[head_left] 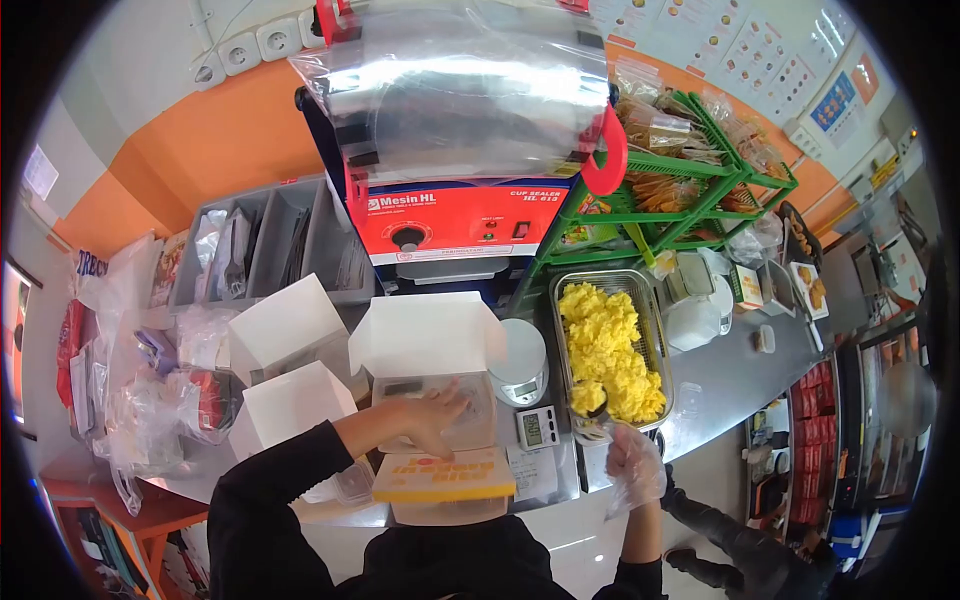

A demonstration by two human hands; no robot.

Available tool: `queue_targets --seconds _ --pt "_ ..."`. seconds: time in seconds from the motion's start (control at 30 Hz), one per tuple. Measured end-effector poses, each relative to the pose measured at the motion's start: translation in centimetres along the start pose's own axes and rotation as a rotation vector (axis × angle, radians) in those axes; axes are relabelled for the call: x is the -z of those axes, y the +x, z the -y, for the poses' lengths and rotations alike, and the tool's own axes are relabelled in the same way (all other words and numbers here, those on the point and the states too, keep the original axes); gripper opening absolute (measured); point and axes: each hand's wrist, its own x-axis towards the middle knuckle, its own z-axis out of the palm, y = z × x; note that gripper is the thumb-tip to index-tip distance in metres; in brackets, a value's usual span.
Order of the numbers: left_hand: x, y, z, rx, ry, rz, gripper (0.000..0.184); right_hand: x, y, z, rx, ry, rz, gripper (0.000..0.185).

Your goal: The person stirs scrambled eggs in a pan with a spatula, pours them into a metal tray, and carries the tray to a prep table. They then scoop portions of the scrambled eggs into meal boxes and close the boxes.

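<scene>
My bare left hand (432,415) lies with fingers spread over an open white paper food box (425,335). Whether the fingertips press on the box or hover just above it, I cannot tell. Closed around the handle of a serving spoon is my right hand (632,462), in a clear plastic glove. The spoon's dark bowl (598,410) sits at the near end of a metal tray (652,310), with a lump of yellow food on it. Fluffy yellow food like scrambled egg (610,345) fills much of the tray. A printed yellow box flap (443,476) faces me below my left hand.
A red cup sealer (460,215) stands behind the boxes. Two more open white boxes (290,325) are at the left. Between box and tray are a round scale (518,350) and a timer (538,428). A green rack (690,170) stands behind; a person's legs (715,530) show at right.
</scene>
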Motion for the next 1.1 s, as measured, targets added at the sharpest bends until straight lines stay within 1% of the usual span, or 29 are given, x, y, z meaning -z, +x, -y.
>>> queue_targets --seconds 0.07,0.1,0.2,0.23,0.3,0.4,0.53,0.6,0.63,0.7,0.73,0.8,0.9,0.93,1.0,1.03,1.1 --pt "-0.7 0.3 0.6 -0.036 -0.083 -0.148 0.105 -0.8 0.4 -0.8 -0.031 0.049 0.13 0.029" --pt "-0.9 0.4 0.9 -0.052 -0.125 -0.224 0.101 -2.6 -0.1 0.3 -0.083 0.036 0.135 0.029" --pt "0.0 -1.8 -1.5 -0.015 -0.056 -0.433 0.084 -5.0 0.8 -0.3 -0.11 0.062 0.245 0.032" --pt "-0.2 -1.3 -1.4 -0.038 -0.014 -0.467 0.083 -5.4 1.0 -0.5 -0.103 0.026 0.27 0.037" --pt "-0.8 -0.2 -1.0 -0.079 0.067 -0.534 0.081 -6.7 1.1 -0.3 -0.104 -0.014 0.255 0.039" --pt "-1.0 0.2 -0.8 -0.113 0.148 -0.517 0.077 -7.2 1.7 -0.3 -0.104 -0.039 0.276 0.041" --pt "-1.5 0.5 -0.8 -0.125 0.2 -0.564 0.072 -7.0 2.3 -1.2 -0.071 -0.024 0.286 0.04" --pt "-1.5 0.4 -0.9 -0.142 0.236 -0.581 0.068 -7.2 2.1 -0.8 -0.094 -0.047 0.291 0.037" --pt "-1.4 0.3 -1.1 -0.155 0.217 -0.535 0.065 -7.4 2.1 -0.6 -0.104 -0.059 0.295 0.035" --pt "-1.1 0.0 -1.7 -0.181 0.178 -0.44 0.06 -7.4 2.3 -0.7 -0.078 -0.182 0.287 0.034" --pt "-1.3 0.1 -1.7 -0.187 0.175 -0.456 0.054 -7.4 2.5 -0.8 -0.066 -0.244 0.283 0.034" --pt "-1.9 0.7 -1.2 -0.193 0.169 -0.492 0.043 -7.3 3.2 -2.0 0.138 -0.519 0.271 0.032" --pt "-3.1 0.7 0.1 -0.306 0.163 -0.577 0.034 -7.5 4.0 -3.6 0.538 -0.784 0.283 0.027" --pt "-2.6 0.0 -0.3 -0.249 0.048 -0.485 0.033 -7.9 4.1 -3.8 0.689 -0.846 0.29 0.026" --pt "-1.8 -1.2 -1.2 -0.135 -0.178 -0.299 0.034 -9.3 3.8 -3.9 0.57 -0.838 0.222 0.021" --pt "-1.9 -1.3 -1.3 -0.106 -0.19 -0.216 0.038 -10.1 3.6 -3.7 0.51 -0.833 0.19 0.019" --pt "-2.7 -1.4 -1.7 -0.047 -0.216 -0.052 0.046 -11.9 2.6 -2.3 0.512 -0.953 0.174 0.018"
